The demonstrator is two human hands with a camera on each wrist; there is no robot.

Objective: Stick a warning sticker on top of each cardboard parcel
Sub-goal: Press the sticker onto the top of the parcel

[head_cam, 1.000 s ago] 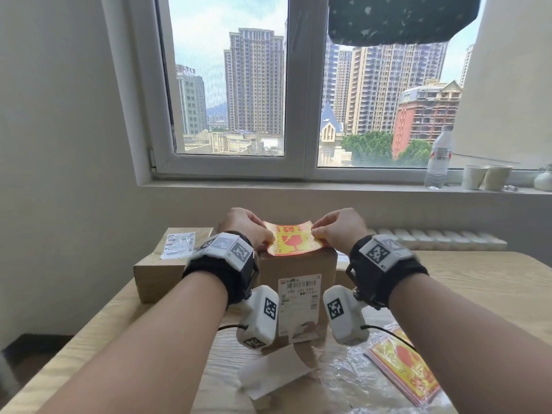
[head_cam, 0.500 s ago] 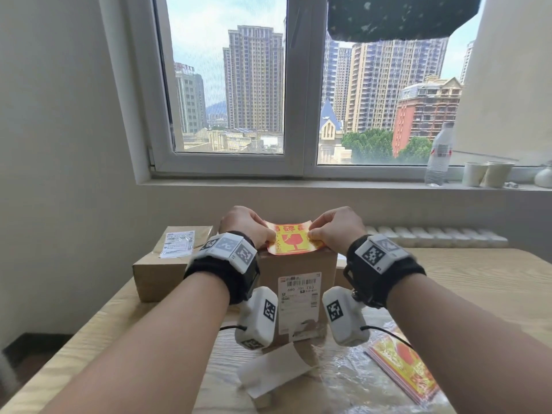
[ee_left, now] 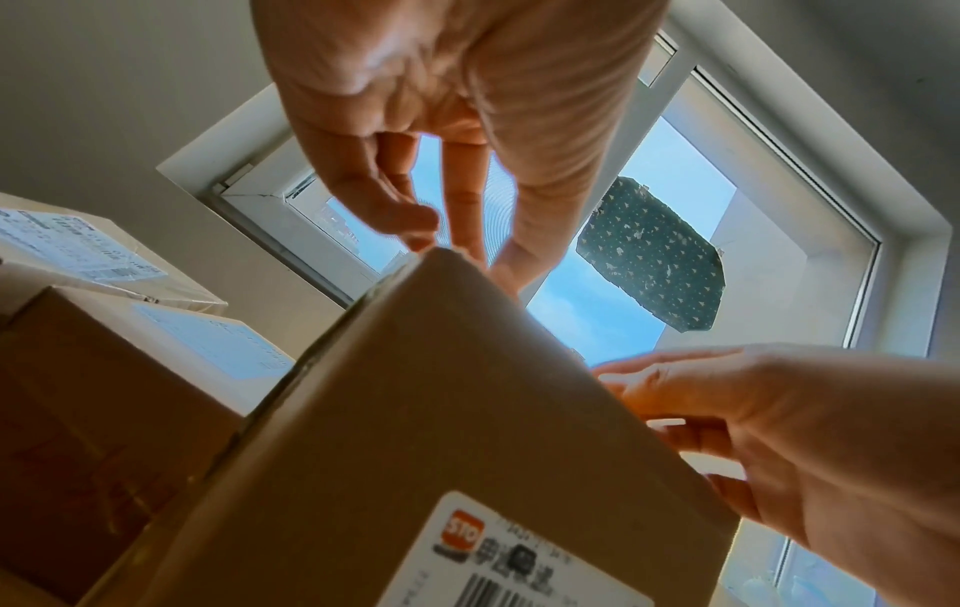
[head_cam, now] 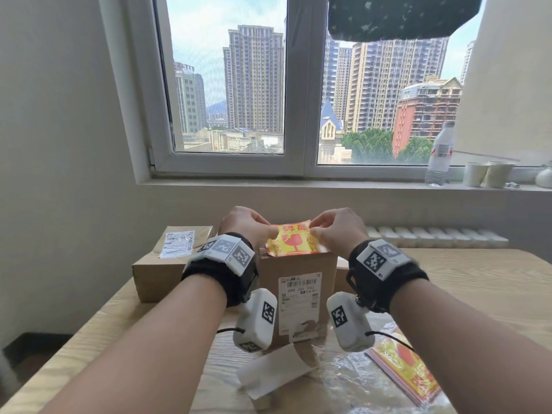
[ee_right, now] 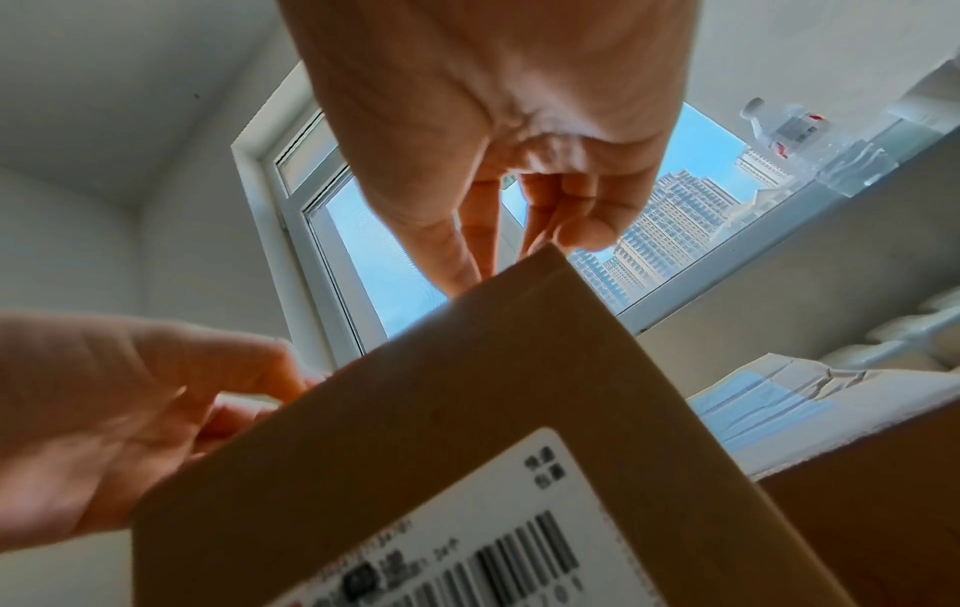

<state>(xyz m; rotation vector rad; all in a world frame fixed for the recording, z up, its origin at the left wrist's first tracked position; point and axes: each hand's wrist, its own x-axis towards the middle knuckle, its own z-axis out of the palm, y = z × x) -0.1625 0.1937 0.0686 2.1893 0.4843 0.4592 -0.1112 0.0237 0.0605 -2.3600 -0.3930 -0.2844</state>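
A yellow warning sticker [head_cam: 294,242] with a red broken-glass mark lies over the top of the tall cardboard parcel [head_cam: 298,264] in the middle of the table. My left hand [head_cam: 270,234] pinches the sticker's left edge. My right hand [head_cam: 313,230] pinches its right edge near the far corner. In the left wrist view my left hand [ee_left: 452,238] reaches over the parcel's [ee_left: 415,410] top corner, and in the right wrist view my right hand [ee_right: 499,263] does the same; the parcel's [ee_right: 467,410] top hides the sticker there. A flat parcel [head_cam: 167,270] lies to the left.
A stack of stickers [head_cam: 406,372] in clear wrap lies at the near right. White backing paper [head_cam: 274,375] curls in front of the tall parcel. Another box [head_cam: 342,270] sits behind it on the right. The wooden table [head_cam: 478,288] meets the wall; a bottle [head_cam: 440,156] and cups [head_cam: 490,174] stand on the sill.
Both hands have stayed on the sticker above the tall parcel. The sticker has turned slightly squarer to the parcel's top; the hands have barely shifted.
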